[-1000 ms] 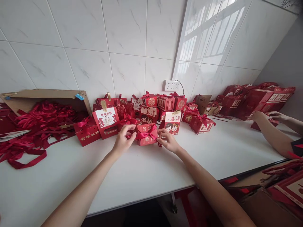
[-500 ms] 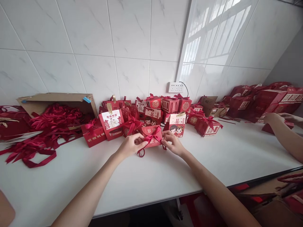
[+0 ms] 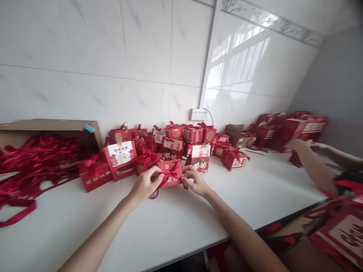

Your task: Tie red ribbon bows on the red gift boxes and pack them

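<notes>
A small red gift box [image 3: 170, 180] with gold characters sits on the white table, a red ribbon bow [image 3: 172, 172] across its front. My left hand [image 3: 148, 183] pinches the left side of the bow between thumb and fingers. On the other side, my right hand [image 3: 195, 179] has its thumb and fingers closed on the bow's right end. A dark red cord loop hangs below the box near my left fingers. Just behind stand a white-topped box [image 3: 200, 158] with cartoon figures and a red box with a white label [image 3: 120, 160].
Several red boxes with bows [image 3: 193, 134] line the wall. At left, a cardboard box [image 3: 56, 124] holds a heap of red ribbons [image 3: 51, 151]. Another person's hands [image 3: 306, 151] work at the right, near stacked red boxes [image 3: 292, 132]. A socket strip [image 3: 198, 114] is on the wall.
The camera view has turned to the right, so the table's contents appear farther left. Both my hands remain on the bow. More red packaging shows at the lower right.
</notes>
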Motion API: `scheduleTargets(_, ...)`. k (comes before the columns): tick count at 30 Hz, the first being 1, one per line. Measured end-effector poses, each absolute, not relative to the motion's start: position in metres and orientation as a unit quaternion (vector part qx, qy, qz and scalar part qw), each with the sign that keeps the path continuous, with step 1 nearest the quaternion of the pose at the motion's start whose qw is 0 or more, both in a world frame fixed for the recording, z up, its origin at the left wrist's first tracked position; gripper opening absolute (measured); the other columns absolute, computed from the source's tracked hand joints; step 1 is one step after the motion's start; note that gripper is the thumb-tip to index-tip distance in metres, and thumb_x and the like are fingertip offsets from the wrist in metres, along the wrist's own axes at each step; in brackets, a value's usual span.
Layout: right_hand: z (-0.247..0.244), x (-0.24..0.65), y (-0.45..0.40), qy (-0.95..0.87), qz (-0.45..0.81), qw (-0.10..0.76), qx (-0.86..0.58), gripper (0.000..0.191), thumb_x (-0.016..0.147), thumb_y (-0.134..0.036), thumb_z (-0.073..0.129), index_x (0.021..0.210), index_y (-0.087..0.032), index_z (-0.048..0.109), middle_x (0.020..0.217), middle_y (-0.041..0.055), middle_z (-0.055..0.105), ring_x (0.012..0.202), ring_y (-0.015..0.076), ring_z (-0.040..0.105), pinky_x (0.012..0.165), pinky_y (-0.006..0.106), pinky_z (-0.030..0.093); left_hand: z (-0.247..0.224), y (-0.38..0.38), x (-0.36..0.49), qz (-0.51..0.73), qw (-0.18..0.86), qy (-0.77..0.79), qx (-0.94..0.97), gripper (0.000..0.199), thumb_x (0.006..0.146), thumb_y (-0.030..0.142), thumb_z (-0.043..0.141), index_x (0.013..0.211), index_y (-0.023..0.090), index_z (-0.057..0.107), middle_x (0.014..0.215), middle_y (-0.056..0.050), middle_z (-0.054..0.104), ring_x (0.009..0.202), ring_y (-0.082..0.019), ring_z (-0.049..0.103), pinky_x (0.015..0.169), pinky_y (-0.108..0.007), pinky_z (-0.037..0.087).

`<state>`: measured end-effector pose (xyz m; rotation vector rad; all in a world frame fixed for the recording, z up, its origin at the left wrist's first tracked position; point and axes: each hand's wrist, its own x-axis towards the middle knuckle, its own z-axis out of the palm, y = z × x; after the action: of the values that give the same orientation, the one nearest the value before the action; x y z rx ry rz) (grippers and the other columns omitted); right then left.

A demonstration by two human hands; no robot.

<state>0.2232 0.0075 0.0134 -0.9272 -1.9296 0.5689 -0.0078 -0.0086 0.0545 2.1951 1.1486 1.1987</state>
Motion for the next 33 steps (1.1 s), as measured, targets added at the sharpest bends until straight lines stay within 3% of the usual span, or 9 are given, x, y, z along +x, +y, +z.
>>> scheduleTargets(6,0.013,0.221,0.012,-0.780,0.207,0.447,-0.385,0.028,0.082,-0.038,0.056,0.063,-0.018,0.054,0.101,0.0077,0.054,0.096,0.0175,0.057,0.079,0.031,0.053,0.048,0.015,-0.023,0.433,0.139,0.444,0.772,0.029,0.080,0.049,0.050,0.084,0.022,0.058,0.074,-0.001,0.067,0.071,-0.018,0.066,0.063,-0.024,0.052)
scheduleTargets(11,0.016,0.218,0.011,-0.783,0.191,0.444,-0.391,0.025,0.082,-0.033,0.059,0.062,-0.018,0.053,0.101,0.0067,0.053,0.101,0.0181,0.056,0.089,0.034,0.050,0.052,0.018,-0.014,0.446,-0.084,0.378,0.807,0.029,0.084,0.046,0.046,0.090,0.023,0.062,0.095,-0.006,0.063,0.093,-0.024,0.062,0.084,-0.035,0.051)
scheduleTargets(15,0.017,0.217,0.013,-0.784,0.189,0.442,-0.392,0.025,0.081,-0.035,0.059,0.063,-0.019,0.053,0.103,0.0069,0.052,0.099,0.0175,0.056,0.081,0.030,0.054,0.052,0.022,0.002,0.415,-0.180,0.314,0.834,0.030,0.080,0.049,0.054,0.095,0.025,0.063,0.101,-0.007,0.062,0.096,-0.027,0.060,0.087,-0.042,0.048)
scheduleTargets(20,0.019,0.221,0.010,-0.799,0.176,0.434,-0.376,0.028,0.084,-0.040,0.055,0.066,-0.019,0.054,0.101,0.0072,0.052,0.096,0.0171,0.056,0.079,0.031,0.055,0.043,0.024,0.009,0.407,-0.138,0.329,0.841,0.023,0.086,0.039,0.049,0.100,0.025,0.062,0.111,-0.006,0.061,0.105,-0.026,0.058,0.092,-0.042,0.047)
scheduleTargets(22,0.022,0.223,0.006,-0.808,0.169,0.430,-0.365,0.029,0.085,-0.041,0.054,0.066,-0.018,0.055,0.102,0.0082,0.051,0.098,0.0184,0.055,0.085,0.035,0.053,0.042,0.020,0.009,0.413,-0.094,0.350,0.836,0.026,0.087,0.036,0.047,0.106,0.022,0.059,0.123,-0.009,0.056,0.120,-0.027,0.050,0.101,-0.043,0.043)
scheduleTargets(25,0.026,0.226,0.002,-0.820,0.181,0.408,-0.357,0.030,0.085,-0.042,0.055,0.068,-0.019,0.057,0.105,0.0096,0.050,0.104,0.0212,0.053,0.090,0.040,0.050,0.043,0.017,0.008,0.390,-0.032,0.365,0.845,0.022,0.087,0.033,0.048,0.100,0.020,0.060,0.137,-0.008,0.046,0.137,-0.030,0.031,0.109,-0.049,0.035)
scheduleTargets(33,0.031,0.235,0.000,-0.835,0.226,0.341,-0.368,0.037,0.085,-0.050,0.054,0.067,-0.019,0.064,0.106,0.0106,0.053,0.110,0.0238,0.052,0.094,0.042,0.046,0.049,0.014,0.005,0.397,0.008,0.342,0.851,0.015,0.085,0.024,0.053,0.087,0.021,0.067,0.115,-0.006,0.056,0.114,-0.025,0.049,0.099,-0.042,0.045)
